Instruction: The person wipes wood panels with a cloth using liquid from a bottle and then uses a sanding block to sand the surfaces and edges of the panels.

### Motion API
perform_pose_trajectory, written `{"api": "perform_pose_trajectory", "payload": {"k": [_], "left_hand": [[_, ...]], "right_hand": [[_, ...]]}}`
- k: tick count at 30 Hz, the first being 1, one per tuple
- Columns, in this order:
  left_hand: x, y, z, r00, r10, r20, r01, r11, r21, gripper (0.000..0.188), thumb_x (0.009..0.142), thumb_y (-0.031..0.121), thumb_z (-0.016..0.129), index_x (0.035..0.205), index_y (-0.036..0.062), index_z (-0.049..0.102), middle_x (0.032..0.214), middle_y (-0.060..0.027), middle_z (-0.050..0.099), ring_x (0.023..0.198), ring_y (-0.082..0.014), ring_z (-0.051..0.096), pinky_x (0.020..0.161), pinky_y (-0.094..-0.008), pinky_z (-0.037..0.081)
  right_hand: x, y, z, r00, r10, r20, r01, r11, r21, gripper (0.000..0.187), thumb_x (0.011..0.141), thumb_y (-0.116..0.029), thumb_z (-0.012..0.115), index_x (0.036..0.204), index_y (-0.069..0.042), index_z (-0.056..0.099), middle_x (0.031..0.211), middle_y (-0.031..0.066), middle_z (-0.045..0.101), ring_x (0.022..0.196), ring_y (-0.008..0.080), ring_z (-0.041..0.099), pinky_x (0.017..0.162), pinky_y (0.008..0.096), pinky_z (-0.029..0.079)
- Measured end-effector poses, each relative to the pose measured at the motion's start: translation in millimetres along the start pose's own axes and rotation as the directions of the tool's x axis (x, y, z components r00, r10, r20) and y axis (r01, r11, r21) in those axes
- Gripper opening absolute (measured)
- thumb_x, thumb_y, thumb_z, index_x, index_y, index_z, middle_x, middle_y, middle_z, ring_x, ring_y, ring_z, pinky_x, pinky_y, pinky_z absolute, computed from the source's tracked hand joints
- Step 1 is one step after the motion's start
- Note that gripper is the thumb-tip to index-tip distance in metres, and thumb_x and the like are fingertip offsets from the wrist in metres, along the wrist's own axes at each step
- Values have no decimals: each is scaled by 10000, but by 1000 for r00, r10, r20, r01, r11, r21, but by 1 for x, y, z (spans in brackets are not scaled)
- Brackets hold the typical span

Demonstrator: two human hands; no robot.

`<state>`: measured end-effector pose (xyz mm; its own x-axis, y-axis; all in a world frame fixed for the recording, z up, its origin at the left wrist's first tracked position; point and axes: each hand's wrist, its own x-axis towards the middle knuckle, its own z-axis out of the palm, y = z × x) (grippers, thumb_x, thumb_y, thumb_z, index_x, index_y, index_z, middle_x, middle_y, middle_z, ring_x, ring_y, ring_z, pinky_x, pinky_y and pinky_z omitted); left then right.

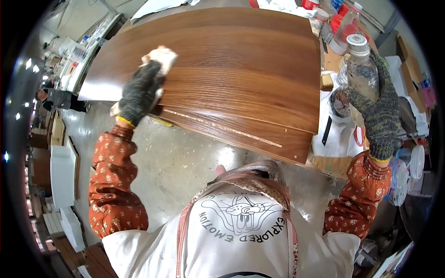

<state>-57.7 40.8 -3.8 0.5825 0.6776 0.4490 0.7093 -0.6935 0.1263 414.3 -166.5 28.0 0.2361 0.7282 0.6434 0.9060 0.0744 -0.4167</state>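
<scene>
Brown panel (241, 69) is showing glossy wood grain.
Held bottle (363, 76) is looking like clear plastic; gloves (140, 88) are presenting matt, rough-knit cloth.

Left hand (140, 90) with pale cloth (166, 59), right hand (382, 109) around clear bottle (362, 76)

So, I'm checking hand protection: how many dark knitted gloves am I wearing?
2: one on your left hand, which holds a pale cloth; one on your right hand, around a clear bottle.
</scene>
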Motion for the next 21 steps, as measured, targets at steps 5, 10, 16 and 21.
{"api": "perform_pose_trajectory", "payload": {"k": [5, 10, 16, 21], "left_hand": [[44, 182, 42, 865, 482, 141, -461, 874, -155, 715, 687, 252, 664, 1311, 16, 407, 1342, -244, 404, 1246, -383, 411, 1046, -454, 353], [55, 228, 67, 739, 672, -48, -661, 709, -247, 401, 780, 148, 618, 1168, 53, 583, 1258, -132, 558, 1202, -299, 506, 1029, -447, 378], [45, 120, 24, 709, 699, 90, -697, 715, -57, 407, 855, 206, 567, 1208, 5, 546, 1295, -203, 512, 1257, -343, 449, 1071, -445, 323], [95, 224, 72, 507, 862, -2, -851, 500, -161, 503, 890, 251, 461, 1335, 19, 425, 1399, -203, 397, 1288, -347, 398, 1071, -434, 319]], "right_hand": [[21, 5, 11, 997, -75, 25, 75, 997, -1, 727, 663, -173, 795, 1303, -49, 474, 1237, 146, 563, 1124, 227, 539, 963, 340, 407], [30, -25, 4, 996, -73, 58, 63, 986, 151, 721, 679, -188, 794, 1310, -53, 470, 1242, 160, 555, 1140, 239, 530, 965, 342, 405], [-3, -1, -30, 986, 137, 95, -155, 963, 222, 698, 674, -179, 797, 1288, -63, 487, 1177, 126, 597, 1086, 236, 571, 918, 348, 458], [-26, 31, -49, 995, 104, 3, -103, 987, 120, 721, 646, -160, 808, 1285, -62, 487, 1191, 140, 590, 1105, 233, 568, 941, 339, 460]]}}
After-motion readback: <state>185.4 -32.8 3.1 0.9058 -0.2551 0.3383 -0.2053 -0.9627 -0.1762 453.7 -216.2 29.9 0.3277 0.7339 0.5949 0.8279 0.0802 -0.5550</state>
